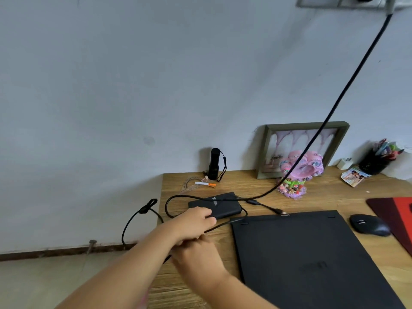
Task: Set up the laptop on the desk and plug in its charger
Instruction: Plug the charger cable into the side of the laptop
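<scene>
A closed black laptop [312,259] lies flat on the wooden desk [245,184]. Left of it sits the black charger brick [225,204]. My left hand [194,221] is closed over the brick's near end. Just below, my right hand [198,257] grips the thin charger cable [220,226], which runs past the laptop's rear left corner and loops off the desk's left edge. A thick black cord [347,85] rises from beside the brick to a wall socket [323,2]. A loose connector [279,211] lies at the laptop's rear edge.
A black mouse [369,225] and a red pad [399,215] lie right of the laptop. Along the wall stand a flashlight [214,163], a picture frame [303,124], a pink ornament [312,166] and a pen holder [374,163]. A pen [205,184] lies behind the brick.
</scene>
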`<act>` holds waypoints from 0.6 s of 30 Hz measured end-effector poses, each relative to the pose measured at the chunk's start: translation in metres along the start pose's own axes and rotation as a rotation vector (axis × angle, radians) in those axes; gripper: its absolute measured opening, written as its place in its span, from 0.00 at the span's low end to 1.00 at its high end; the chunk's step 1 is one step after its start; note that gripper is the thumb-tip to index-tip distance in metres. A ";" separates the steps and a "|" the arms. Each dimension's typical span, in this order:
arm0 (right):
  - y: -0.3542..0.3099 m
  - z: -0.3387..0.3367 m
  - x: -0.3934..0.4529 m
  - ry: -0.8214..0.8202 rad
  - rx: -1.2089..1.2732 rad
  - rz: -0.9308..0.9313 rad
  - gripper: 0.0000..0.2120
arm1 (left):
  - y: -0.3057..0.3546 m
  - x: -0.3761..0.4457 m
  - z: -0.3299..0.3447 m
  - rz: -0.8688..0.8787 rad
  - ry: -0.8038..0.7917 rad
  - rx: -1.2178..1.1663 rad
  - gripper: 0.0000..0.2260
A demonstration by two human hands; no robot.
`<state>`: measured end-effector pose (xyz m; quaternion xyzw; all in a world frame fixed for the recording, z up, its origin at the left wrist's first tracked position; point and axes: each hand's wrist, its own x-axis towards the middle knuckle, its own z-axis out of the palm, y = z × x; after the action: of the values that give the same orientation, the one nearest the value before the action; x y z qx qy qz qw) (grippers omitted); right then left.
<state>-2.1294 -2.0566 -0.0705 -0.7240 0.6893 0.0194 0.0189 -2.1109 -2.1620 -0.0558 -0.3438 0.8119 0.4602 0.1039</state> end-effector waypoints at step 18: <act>0.088 0.014 -0.004 0.213 0.852 0.533 0.19 | -0.038 -0.011 -0.003 0.075 0.125 -0.156 0.12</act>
<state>-2.2176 -2.0563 -0.0842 -0.4492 0.7947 -0.3331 0.2362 -2.0773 -2.1724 -0.0745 -0.3482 0.7909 0.5031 0.0085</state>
